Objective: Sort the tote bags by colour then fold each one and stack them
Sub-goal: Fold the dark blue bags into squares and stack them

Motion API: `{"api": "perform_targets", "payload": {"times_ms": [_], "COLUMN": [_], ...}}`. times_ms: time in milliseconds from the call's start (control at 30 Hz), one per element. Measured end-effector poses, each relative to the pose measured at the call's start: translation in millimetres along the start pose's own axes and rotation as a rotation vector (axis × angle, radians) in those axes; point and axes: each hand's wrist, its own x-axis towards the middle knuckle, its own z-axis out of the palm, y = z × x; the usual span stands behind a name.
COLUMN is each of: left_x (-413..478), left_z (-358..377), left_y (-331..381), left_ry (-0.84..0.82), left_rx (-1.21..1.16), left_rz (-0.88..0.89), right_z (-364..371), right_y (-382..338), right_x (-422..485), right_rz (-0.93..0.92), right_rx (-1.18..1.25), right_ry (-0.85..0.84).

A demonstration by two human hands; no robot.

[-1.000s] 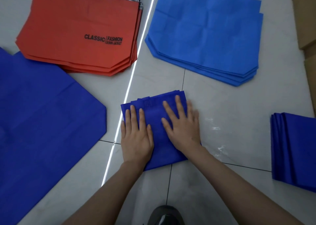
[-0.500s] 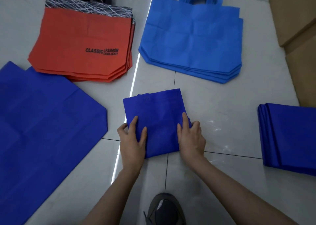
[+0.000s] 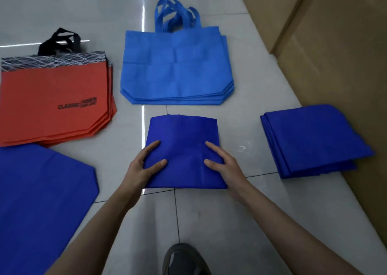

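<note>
A folded dark blue tote bag [image 3: 183, 149] lies on the floor in the middle. My left hand [image 3: 142, 170] grips its left edge, thumb on top and fingers under. My right hand [image 3: 224, 168] grips its right edge the same way. To the right sits a stack of folded dark blue bags [image 3: 314, 140]. Unfolded dark blue bags [image 3: 41, 201] lie flat at the lower left. A stack of red bags [image 3: 54, 105] with black handles lies at the left. A stack of light blue bags [image 3: 178, 69] lies behind the middle.
The floor is pale grey tile [image 3: 240, 222]. Brown cardboard [image 3: 335, 44] runs along the right side, close to the folded stack. The toe of a grey shoe [image 3: 184, 260] shows at the bottom edge.
My hands went from pressing flat on top of the folded bag to gripping its two side edges. The view tilted up and swung right, showing more of the stacks.
</note>
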Motion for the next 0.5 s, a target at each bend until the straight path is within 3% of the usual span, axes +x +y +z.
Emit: {"api": "perform_targets", "payload": {"times_ms": [133,267,400,500], "left_x": [30,40,33,27], "left_z": [58,125,151,144], "left_y": [39,66,60,40], "left_ry": [-0.136,-0.063,-0.149,-0.203], "left_rx": [0.274,0.436,0.525,0.551], "left_rz": [0.211,0.417,0.419,0.402], "right_z": [-35,-72,-116,-135], "right_y": [-9,-15,-17,-11], "right_x": [-24,-46,-46,-35], "right_rz": [-0.196,-0.355,-0.37,-0.212], "right_rx": [0.019,0.131,0.223,0.176], "right_ry": [0.383,0.806,1.171,1.312]}}
